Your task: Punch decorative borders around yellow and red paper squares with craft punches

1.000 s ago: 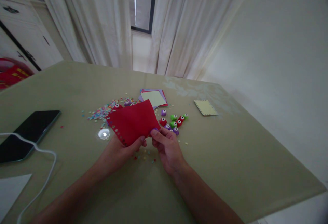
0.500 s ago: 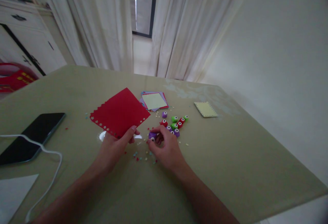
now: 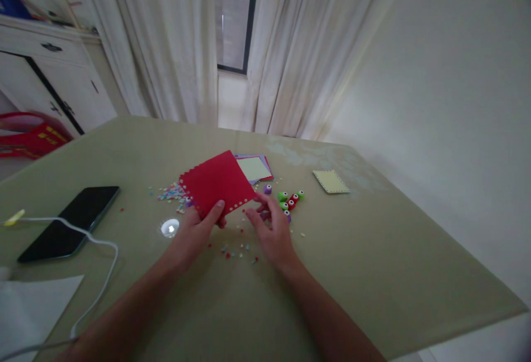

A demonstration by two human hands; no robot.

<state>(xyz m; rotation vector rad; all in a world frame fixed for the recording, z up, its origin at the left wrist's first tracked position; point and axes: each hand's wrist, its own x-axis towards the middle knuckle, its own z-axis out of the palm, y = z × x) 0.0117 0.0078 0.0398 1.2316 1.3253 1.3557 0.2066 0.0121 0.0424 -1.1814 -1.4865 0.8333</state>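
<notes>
A red square of paper (image 3: pixel 218 182) with punched star-like holes and a scalloped edge is held up, tilted, in my left hand (image 3: pixel 197 237). The thumb lies on its front face; the other fingers are mostly behind it. My right hand (image 3: pixel 276 232) is at the paper's right corner, its thumb and curled fingers apart, with the index fingertip close to or touching the corner. A little purple shows under those fingers; I cannot make out what it is. Just beyond are small red, green and purple eyeball-topped pieces (image 3: pixel 292 202), partly hidden by the right hand.
Punched paper bits (image 3: pixel 170 192) lie in a heap on the left, others scattered in front. A stack of coloured squares (image 3: pixel 255 168) and a pale yellow scalloped square (image 3: pixel 331 181) lie farther back. At left are a black tablet (image 3: pixel 70 224), a white cable (image 3: pixel 108 243) and white paper (image 3: pixel 50 301).
The red paper has moved right with my left hand, uncovering the heap of bits. My right hand has let go of the purple piece it was fingering and moved to the paper's corner.
</notes>
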